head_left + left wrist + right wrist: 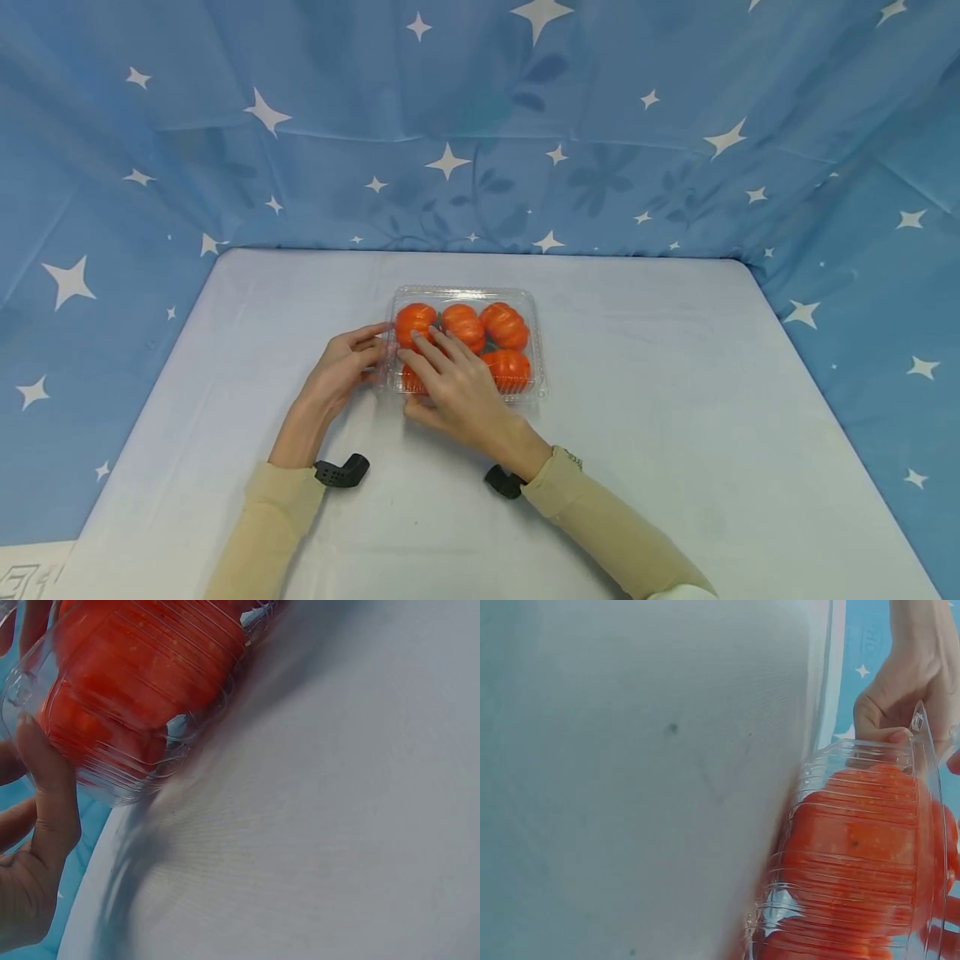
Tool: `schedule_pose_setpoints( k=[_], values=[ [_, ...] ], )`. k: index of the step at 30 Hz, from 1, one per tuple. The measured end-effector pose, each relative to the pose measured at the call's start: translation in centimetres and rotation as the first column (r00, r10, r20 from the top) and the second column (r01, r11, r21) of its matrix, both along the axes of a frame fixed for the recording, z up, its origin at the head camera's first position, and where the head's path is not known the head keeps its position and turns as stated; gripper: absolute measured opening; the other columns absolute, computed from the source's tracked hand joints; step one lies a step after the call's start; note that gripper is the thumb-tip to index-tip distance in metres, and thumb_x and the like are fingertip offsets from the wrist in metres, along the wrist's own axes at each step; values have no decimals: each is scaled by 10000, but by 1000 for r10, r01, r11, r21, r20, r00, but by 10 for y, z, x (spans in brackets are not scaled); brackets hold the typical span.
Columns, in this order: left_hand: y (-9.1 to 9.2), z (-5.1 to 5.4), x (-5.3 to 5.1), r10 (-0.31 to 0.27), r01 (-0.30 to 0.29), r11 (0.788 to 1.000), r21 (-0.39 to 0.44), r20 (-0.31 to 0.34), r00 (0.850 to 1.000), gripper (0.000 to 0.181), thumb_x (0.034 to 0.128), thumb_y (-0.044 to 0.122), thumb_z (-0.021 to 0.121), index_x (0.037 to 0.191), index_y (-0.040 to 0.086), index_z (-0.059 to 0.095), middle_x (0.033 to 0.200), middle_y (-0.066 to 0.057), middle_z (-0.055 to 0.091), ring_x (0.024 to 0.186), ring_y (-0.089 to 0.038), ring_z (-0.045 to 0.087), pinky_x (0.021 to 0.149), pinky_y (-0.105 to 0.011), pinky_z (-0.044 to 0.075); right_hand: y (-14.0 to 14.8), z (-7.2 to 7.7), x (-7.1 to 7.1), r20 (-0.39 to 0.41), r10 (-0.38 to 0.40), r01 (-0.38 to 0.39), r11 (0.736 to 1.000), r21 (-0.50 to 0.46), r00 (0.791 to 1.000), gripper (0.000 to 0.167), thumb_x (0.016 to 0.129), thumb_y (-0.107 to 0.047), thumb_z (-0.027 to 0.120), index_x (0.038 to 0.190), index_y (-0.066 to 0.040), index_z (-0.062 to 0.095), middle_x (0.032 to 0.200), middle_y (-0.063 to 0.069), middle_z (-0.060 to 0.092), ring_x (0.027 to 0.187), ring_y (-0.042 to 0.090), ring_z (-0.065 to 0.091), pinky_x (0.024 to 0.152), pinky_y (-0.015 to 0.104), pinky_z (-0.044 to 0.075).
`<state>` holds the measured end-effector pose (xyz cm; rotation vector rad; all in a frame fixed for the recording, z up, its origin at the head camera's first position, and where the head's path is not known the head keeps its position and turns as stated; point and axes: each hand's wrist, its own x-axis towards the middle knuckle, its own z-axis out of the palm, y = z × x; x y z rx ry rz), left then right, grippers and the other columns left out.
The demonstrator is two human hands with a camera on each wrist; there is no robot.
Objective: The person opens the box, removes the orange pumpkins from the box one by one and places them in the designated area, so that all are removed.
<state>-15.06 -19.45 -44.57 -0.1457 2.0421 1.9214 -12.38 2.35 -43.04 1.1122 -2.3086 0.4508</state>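
Note:
A clear plastic box (467,293) of ribbed orange-red tomatoes (505,326) rests on the table in front of me. At its left side my left hand (345,367) grips the rim; the left wrist view has the thumb (46,776) against the box's corner. Over the near left part of the box lies my right hand (463,398), its fingers spread and slightly bent above the tomatoes, the thumb by the near edge. Red fruit bulges past the flange (932,772) in the right wrist view. Whether a lid covers the fruit I cannot tell.
A white cloth covers the table (675,400). Blue curtains (480,100) with white stars hang behind it and along both sides. Each wrist carries a black band-like device (342,472).

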Motion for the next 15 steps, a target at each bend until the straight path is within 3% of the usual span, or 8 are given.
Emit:
schedule_pose_setpoints(
  k=[15],
  values=[
    [0, 2, 1, -9, 8, 999, -32, -22, 1000, 522, 1035, 84, 517, 1546, 31, 418, 981, 37, 627, 741, -79, 519, 617, -229, 496, 8, 6, 5, 57, -21, 14, 993, 116, 998, 519, 878, -228, 734, 1377, -121, 641, 1432, 143, 620, 1335, 364, 587, 1138, 457, 452]
  ],
)
